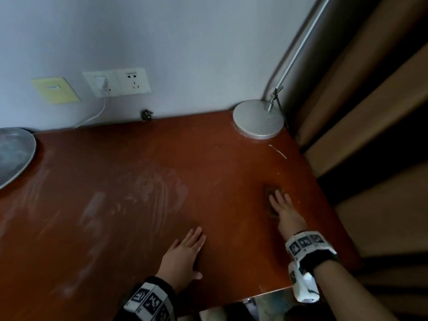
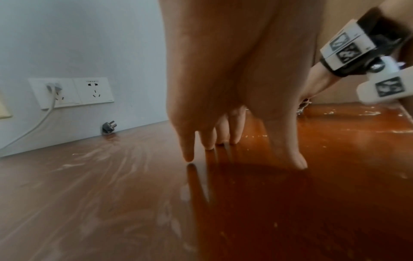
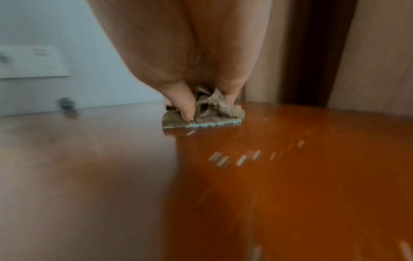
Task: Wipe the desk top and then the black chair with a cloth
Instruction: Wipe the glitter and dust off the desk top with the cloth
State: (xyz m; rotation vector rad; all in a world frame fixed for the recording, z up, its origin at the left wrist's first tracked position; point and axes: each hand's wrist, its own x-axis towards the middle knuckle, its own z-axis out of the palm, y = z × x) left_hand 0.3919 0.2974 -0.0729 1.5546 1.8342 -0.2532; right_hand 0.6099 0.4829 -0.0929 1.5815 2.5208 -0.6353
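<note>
Desk top (image 1: 139, 181), cloth (image 1: 269, 192) (largely hidden)

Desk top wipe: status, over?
Right hand flat, pressing cloth on desk top, right side. Left hand flat on desk top, empty. Dusty smears at left. Lamp base ahead, back corner.

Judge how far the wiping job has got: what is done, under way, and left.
Done: the right side of the desk looks glossy. In hand: the right hand presses the cloth there; the left hand rests flat. Left: pale smears on its left side; the black chair, not in view.
</note>
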